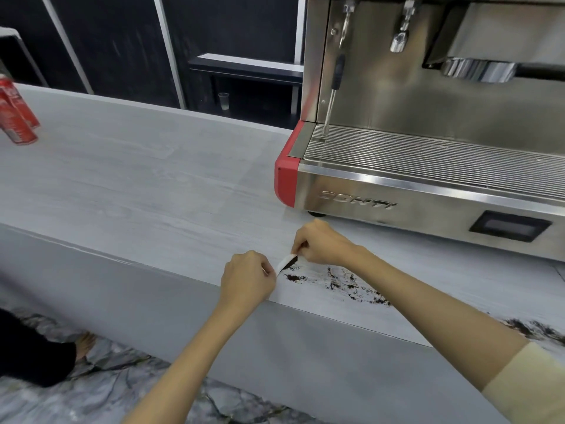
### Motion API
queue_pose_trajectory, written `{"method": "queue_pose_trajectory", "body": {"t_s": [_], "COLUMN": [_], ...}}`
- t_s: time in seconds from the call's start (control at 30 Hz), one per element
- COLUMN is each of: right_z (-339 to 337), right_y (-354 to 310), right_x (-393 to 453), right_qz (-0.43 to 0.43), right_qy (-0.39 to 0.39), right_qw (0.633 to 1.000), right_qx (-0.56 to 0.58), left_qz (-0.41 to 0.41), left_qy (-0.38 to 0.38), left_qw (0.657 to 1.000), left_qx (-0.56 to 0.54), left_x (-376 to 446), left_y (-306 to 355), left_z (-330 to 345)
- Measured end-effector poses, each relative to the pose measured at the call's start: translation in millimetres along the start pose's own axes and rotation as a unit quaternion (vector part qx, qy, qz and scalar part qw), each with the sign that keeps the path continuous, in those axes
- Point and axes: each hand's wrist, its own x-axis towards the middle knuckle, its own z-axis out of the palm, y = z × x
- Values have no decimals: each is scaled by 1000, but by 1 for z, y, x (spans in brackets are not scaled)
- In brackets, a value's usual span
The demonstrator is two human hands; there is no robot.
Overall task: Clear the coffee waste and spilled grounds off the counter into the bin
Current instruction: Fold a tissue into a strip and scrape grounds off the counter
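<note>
- Both hands pinch one small white paper scrap (286,262) between them: left hand (248,278) at its near end, right hand (321,241) at its far end.
- Spilled coffee grounds (345,283) lie on the grey worktop (137,185) just beside, before an espresso machine (428,166).
</note>
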Motion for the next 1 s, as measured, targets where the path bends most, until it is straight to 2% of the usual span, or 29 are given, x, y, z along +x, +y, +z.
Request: {"method": "queue_pose_trajectory", "body": {"t_s": [0.73, 1.0], "right_z": [-16, -21], "right_y": [42, 56], "right_x": [-42, -57], "right_qz": [-41, -32], "right_qy": [-7, -8], "right_qw": [999, 999], "right_qx": [-25, -22], "left_qz": [-38, -39], "left_qy": [50, 56], "left_qw": [998, 998], "left_qx": [-14, -12], "left_x": [-33, -43], "left_y": [50, 68], "left_z": [48, 62]}}
